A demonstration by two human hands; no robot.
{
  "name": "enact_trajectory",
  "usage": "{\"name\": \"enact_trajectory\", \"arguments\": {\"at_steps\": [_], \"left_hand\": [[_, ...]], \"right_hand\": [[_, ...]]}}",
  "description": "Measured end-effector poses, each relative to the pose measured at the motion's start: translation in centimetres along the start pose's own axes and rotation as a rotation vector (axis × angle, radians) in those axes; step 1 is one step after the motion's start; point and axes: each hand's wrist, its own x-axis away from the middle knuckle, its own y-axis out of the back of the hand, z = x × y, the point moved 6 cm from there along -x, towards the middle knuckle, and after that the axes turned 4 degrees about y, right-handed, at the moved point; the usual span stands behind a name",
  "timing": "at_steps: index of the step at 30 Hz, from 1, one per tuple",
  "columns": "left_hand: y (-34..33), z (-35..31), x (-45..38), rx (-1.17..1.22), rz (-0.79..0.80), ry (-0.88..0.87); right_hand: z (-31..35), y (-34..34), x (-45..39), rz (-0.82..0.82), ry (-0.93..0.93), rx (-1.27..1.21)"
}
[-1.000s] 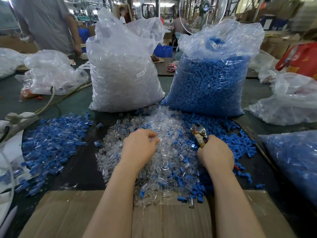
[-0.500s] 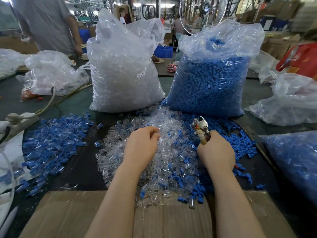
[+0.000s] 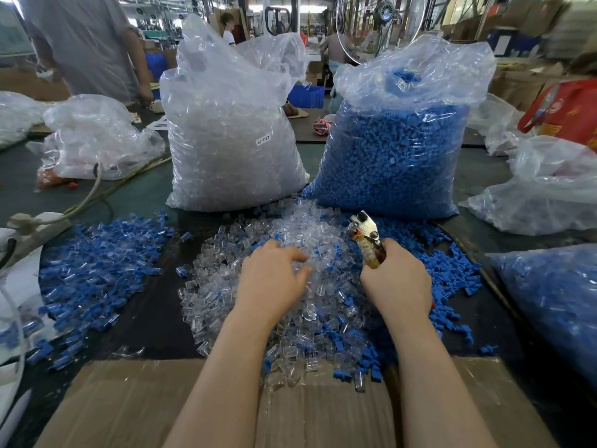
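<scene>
A heap of small clear plastic caps [image 3: 290, 240], mixed with blue plastic pieces [image 3: 452, 270], lies on the dark table in front of me. My left hand [image 3: 271, 282] rests on the heap, its fingers loosely bent over the clear caps and the thumb apart from them; I see nothing held in it. My right hand [image 3: 397, 282] grips the handles of a pair of metal pliers [image 3: 363, 227], whose jaws point up and away over the heap's right side.
Behind the heap stand a tall bag of clear caps [image 3: 226, 140] and a tall bag of blue pieces [image 3: 397, 150]. Assembled blue-and-clear parts [image 3: 90, 263] lie at left. A cardboard sheet [image 3: 129, 409] covers the near edge. More bags sit at right [image 3: 549, 195]. A person [image 3: 84, 43] stands far left.
My right hand has lifted the pliers so the jaws stand higher and more upright. The fingers of my left hand have uncurled and spread a little over the clear caps.
</scene>
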Motion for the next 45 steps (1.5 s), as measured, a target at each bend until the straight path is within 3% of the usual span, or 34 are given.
{"name": "enact_trajectory", "arguments": {"at_steps": [9,15,27,39,45], "left_hand": [[0.3,0.5,-0.3,0.139,-0.077,0.022],[0.2,0.0,-0.1,0.561,-0.052,0.069],[-0.2,-2.6,0.6,1.058,0.039,0.150],[-0.7,-1.8,0.7,1.371,0.111,0.278],[-1.2,-2.1,0.8,1.353,0.147,0.307]], "right_hand": [[0.6,0.0,-0.4,-0.023,0.045,-0.137],[1.5,0.2,-0.2,0.006,0.129,-0.299],[4.1,-0.1,0.8,0.070,0.299,-0.398],[4.6,0.0,1.3,0.132,0.353,-0.662],[4.4,0.3,1.1,0.069,0.338,-0.668]]}}
